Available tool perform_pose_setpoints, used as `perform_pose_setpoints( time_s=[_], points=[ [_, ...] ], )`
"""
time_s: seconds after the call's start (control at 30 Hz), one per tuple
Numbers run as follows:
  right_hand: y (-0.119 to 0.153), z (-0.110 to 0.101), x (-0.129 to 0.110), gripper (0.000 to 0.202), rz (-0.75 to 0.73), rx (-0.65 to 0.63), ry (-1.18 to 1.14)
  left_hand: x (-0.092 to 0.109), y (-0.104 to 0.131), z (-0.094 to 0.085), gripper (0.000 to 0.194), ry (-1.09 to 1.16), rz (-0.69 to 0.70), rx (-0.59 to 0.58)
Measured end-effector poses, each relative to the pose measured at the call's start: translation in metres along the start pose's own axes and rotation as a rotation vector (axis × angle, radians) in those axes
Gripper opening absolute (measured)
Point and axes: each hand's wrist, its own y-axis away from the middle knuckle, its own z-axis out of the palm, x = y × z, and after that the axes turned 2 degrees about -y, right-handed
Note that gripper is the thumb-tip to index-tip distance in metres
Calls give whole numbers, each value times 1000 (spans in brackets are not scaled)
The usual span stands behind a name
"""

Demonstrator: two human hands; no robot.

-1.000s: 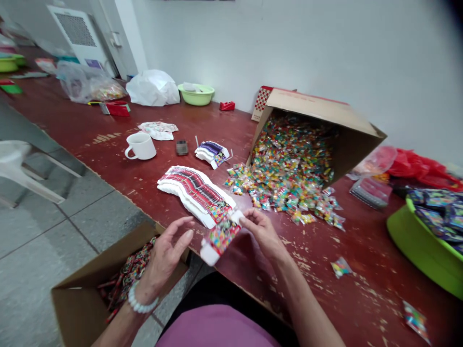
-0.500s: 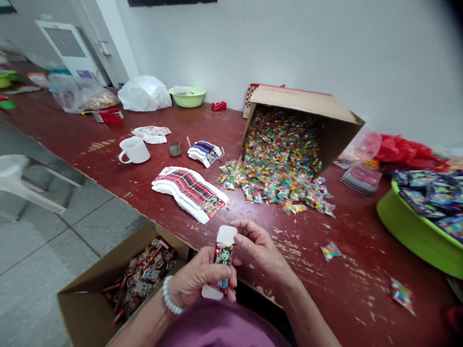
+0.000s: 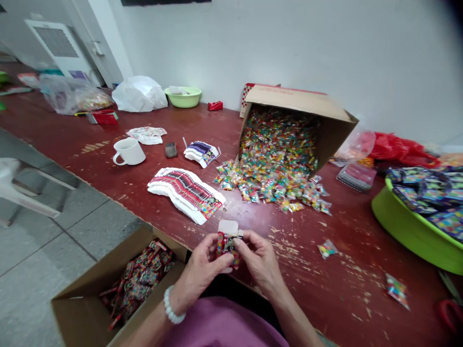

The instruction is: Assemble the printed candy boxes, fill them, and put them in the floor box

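A small red printed carton (image 3: 228, 242) with a raised white end flap is between my two hands above the table's front edge. My left hand (image 3: 207, 264) is closed on its left side, with the thumb across the front. My right hand (image 3: 258, 258) pinches the right side near the top, thumb on the printed face. Beyond them lies a fanned row of flat red cartons (image 3: 186, 193). Small candy packets (image 3: 278, 159) spill from a tipped cardboard box (image 3: 300, 102). One loose packet (image 3: 327, 249) rests to the right of my right hand.
An open box of red packs (image 3: 144, 274) stands below the table edge at left. A white mug (image 3: 129, 152) and purple cartons (image 3: 201, 153) sit farther back. At right are a green basin (image 3: 408, 231) of dark packs, another candy packet (image 3: 397, 290) and red-handled scissors (image 3: 450, 313).
The carton has turned more upright and its lower flap no longer shows. My right hand has moved from its upper flap to its right side. The whole view has shifted slightly.
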Motion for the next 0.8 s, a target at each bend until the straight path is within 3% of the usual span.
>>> perform_pose_setpoints(
  time_s=[0.1, 0.2, 0.37, 0.5, 0.73, 0.8],
  points=[
    [0, 1, 3, 35, 42, 116, -61, -3, 2, -1, 57, -13, 67, 136],
    [1, 6, 6, 38, 50, 169, -150, -7, 4, 0, 63, -33, 108, 164],
    [3, 6, 8, 21, -21, 77, -181, -6, 3, -3, 45, -65, 99, 108],
    [1, -5, 6, 24, 47, 10, -111, -2, 1, -7, 28, -95, 75, 44],
    [-6, -14, -4, 39, 227, -82, -250, 5, 1, -7, 21, -207, 117, 6],
    [-6, -15, -4, 32, 225, -136, -186, 5, 2, -5, 19, -150, 116, 22]
  ],
)
